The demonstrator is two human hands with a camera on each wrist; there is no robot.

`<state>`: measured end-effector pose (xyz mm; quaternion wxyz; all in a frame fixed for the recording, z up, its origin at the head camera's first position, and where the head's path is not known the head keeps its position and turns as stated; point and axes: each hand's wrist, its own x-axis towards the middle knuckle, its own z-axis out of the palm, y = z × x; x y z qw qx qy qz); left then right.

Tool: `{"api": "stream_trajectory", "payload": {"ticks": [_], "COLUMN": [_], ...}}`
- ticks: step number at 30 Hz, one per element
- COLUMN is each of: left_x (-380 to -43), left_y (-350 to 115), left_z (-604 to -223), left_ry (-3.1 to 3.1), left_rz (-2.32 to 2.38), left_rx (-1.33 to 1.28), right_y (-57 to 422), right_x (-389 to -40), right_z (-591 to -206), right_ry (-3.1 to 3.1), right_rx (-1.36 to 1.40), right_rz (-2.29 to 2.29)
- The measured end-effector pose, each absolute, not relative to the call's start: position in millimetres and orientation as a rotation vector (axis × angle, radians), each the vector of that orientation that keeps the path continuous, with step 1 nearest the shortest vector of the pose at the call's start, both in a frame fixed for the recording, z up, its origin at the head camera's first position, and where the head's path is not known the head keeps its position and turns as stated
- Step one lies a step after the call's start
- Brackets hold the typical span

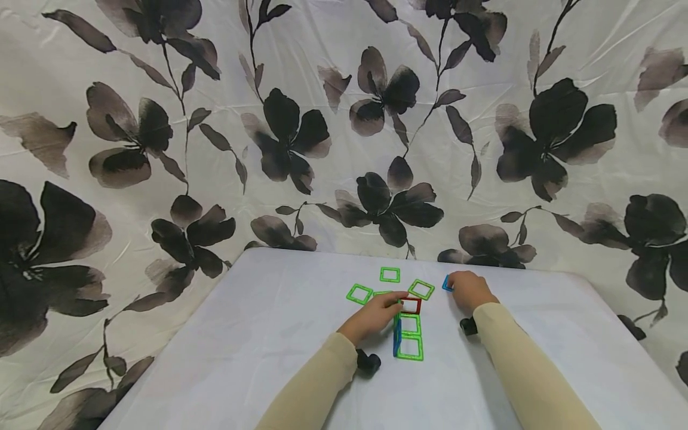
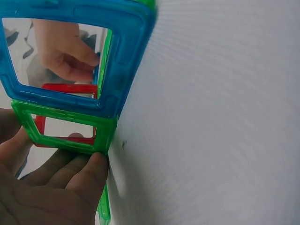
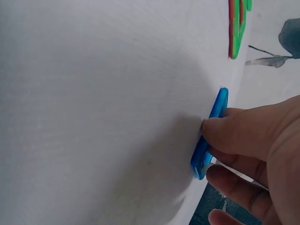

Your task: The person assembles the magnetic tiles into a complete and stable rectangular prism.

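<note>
My left hand (image 1: 372,318) touches an upright green magnetic tile (image 2: 105,133) with nearly straight fingers, beside a red magnetic tile (image 1: 420,307). A blue magnetic tile (image 1: 397,338) stands upright next to that green one. Two green square tiles (image 1: 411,335) lie flat in a row running from the red tile toward me. Off to the right, my right hand (image 1: 472,290) pinches another blue magnetic tile (image 3: 215,115) between thumb and fingers, close to the tabletop. My left hand partly hides a green tile behind it.
Loose green square tiles (image 1: 368,298) lie behind and around my left hand, with one (image 1: 390,281) farther back and another (image 1: 432,291) to the right. The white table (image 1: 215,346) meets a flower-printed cloth (image 1: 322,197) at its far edge.
</note>
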<state>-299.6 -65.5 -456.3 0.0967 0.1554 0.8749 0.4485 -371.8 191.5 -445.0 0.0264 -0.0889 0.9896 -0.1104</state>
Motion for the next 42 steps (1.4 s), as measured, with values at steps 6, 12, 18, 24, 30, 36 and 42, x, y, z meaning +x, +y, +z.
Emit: {"api": "stream_trajectory", "payload": {"ticks": [6, 12, 18, 24, 30, 36, 42], "left_x": [-300.0, -302.3, -303.3, -302.9, -303.7, -305.2, -303.9], "left_y": [-63.2, -63.4, -63.0, -63.0, -62.7, -62.4, -62.5], "left_z": [-457.6, -459.1, -458.6, -456.9, -455.7, -456.8, -457.9], "left_ry": [2.575, 2.574, 2.586, 2.561, 2.549, 2.554, 2.537], "left_rz": [1.336, 1.328, 1.325, 1.343, 1.35, 1.348, 1.371], "left_rx": [0.446, 0.434, 0.481, 0.44, 0.399, 0.411, 0.424], "right_y": [195.7, 196.0, 200.4, 204.6, 204.9, 205.4, 205.6], "right_x": [-371.0, -366.2, -360.4, -357.1, -351.3, -347.1, -341.1], "right_z": [-448.4, -445.8, -441.1, -438.4, -431.1, -429.8, -432.8], "right_ry": [3.083, 3.091, 3.1, 3.062, 3.03, 3.019, 2.972], "right_rx": [-0.287, -0.272, -0.261, -0.257, -0.277, -0.369, -0.366], "right_rz": [-0.317, -0.365, -0.397, -0.437, -0.507, -0.579, -0.686]}}
